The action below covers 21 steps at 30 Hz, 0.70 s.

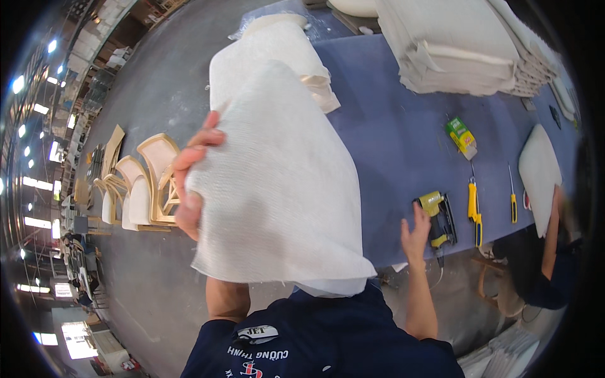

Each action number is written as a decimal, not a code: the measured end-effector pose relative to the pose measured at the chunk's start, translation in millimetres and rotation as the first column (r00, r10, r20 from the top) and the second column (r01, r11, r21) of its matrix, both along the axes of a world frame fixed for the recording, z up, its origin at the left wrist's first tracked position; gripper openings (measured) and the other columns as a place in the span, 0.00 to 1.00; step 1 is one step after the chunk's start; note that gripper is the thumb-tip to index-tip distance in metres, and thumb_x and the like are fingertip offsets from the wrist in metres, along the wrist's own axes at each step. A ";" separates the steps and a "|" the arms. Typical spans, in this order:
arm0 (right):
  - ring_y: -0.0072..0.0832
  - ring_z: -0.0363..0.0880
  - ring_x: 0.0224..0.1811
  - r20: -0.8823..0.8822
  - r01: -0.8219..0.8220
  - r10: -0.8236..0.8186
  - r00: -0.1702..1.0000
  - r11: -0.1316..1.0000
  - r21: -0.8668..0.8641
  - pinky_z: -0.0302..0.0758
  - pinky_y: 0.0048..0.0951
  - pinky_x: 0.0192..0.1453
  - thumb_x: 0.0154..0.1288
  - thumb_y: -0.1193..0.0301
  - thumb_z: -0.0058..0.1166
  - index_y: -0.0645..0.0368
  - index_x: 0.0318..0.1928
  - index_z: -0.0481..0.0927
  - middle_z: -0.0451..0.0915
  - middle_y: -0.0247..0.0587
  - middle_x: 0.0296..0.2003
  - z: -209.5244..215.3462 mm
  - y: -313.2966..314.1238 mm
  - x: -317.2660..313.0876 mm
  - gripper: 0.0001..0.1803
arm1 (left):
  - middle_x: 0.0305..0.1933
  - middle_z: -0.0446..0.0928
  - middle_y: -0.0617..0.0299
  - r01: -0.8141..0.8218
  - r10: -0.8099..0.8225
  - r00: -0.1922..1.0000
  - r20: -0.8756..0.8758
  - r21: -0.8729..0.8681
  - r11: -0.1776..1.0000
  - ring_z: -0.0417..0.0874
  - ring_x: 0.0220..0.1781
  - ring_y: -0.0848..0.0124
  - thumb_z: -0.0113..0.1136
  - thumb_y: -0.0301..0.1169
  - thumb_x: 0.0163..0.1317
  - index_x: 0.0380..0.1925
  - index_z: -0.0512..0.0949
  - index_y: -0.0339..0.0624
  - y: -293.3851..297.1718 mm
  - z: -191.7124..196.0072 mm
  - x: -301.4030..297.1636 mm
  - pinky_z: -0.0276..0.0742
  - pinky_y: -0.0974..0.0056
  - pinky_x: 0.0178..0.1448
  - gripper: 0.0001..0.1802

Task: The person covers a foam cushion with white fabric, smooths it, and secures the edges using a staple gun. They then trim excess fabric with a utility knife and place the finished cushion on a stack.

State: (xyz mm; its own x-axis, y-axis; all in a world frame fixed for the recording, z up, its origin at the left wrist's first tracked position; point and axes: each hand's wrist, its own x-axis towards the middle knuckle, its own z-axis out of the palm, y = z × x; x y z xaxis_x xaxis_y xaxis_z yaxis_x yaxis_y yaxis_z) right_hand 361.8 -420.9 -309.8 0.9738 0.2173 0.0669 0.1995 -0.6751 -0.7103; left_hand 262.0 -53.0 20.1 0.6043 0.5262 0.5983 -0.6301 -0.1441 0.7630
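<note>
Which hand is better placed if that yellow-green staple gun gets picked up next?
Probably the right hand: it looks empty and open, close beside the staple gun on the blue table. The left hand is farther off and busy, gripping the white piece by its edge.

Grey floor [151, 277], wooden chairs [140, 200]

From my remote seat I hold the left hand [184, 165] raised out to the left, its fingers [205, 137] bent in a grip, the thumb lower down and apart from them. The left forearm [227, 299] is bare, and the stretch toward the wrist is hidden from me. My right hand [416, 240] grips nothing, fingers loosely extended away from the torso, above a bare right forearm [421, 309].
</note>
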 end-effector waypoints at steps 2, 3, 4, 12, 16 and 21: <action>0.37 0.81 0.59 -0.371 0.046 0.102 0.923 0.927 0.371 0.80 0.34 0.56 0.74 0.66 0.63 0.55 0.78 0.69 0.75 0.49 0.68 -21.2 18.6 -32.6 0.35 | 0.63 0.80 0.51 -0.037 0.040 0.998 0.038 -0.071 0.997 0.60 0.83 0.41 0.57 0.54 0.59 0.55 0.82 0.53 13.2 -4.0 -1.9 0.47 0.31 0.86 0.28; 0.31 0.83 0.56 -0.493 0.128 0.139 0.859 0.874 0.469 0.81 0.30 0.53 0.78 0.64 0.60 0.56 0.77 0.70 0.77 0.46 0.67 -38.7 24.6 -49.8 0.31 | 0.63 0.80 0.51 -0.048 0.055 0.997 0.060 -0.112 0.993 0.60 0.83 0.42 0.56 0.54 0.59 0.55 0.82 0.54 19.1 -7.9 2.1 0.48 0.30 0.86 0.28; 0.32 0.83 0.57 -0.670 0.300 0.203 0.714 0.777 0.554 0.81 0.31 0.56 0.81 0.61 0.56 0.56 0.77 0.70 0.78 0.45 0.68 -28.0 38.8 -63.8 0.30 | 0.63 0.80 0.51 -0.073 0.086 0.993 0.081 -0.146 0.987 0.60 0.83 0.42 0.55 0.54 0.59 0.55 0.83 0.54 28.2 -11.3 -0.4 0.48 0.29 0.86 0.28; 0.33 0.85 0.58 -0.538 0.626 0.549 0.639 0.035 0.779 0.81 0.35 0.62 0.84 0.55 0.45 0.61 0.72 0.75 0.81 0.45 0.64 44.7 120.6 -85.4 0.28 | 0.68 0.79 0.48 -0.395 0.404 0.915 -0.010 -0.235 0.888 0.83 0.67 0.52 0.45 0.45 0.74 0.67 0.76 0.39 66.8 -49.8 -54.8 0.84 0.45 0.69 0.29; 0.33 0.85 0.57 -0.291 0.387 0.469 0.833 -0.120 0.914 0.82 0.36 0.63 0.84 0.53 0.41 0.64 0.69 0.77 0.83 0.45 0.61 94.3 162.4 -31.2 0.30 | 0.69 0.78 0.50 -0.557 0.519 0.830 -0.202 -0.345 0.756 0.82 0.68 0.53 0.44 0.47 0.78 0.72 0.72 0.40 109.5 -87.4 -108.0 0.80 0.42 0.73 0.31; 0.33 0.87 0.55 -0.163 0.235 0.456 0.875 -0.105 0.966 0.83 0.37 0.62 0.83 0.53 0.38 0.68 0.63 0.81 0.87 0.46 0.56 150.1 232.4 17.0 0.31 | 0.71 0.76 0.51 -0.438 0.417 0.892 -0.173 -0.550 0.711 0.79 0.71 0.52 0.44 0.48 0.79 0.73 0.71 0.40 159.2 -169.6 -194.0 0.76 0.41 0.77 0.31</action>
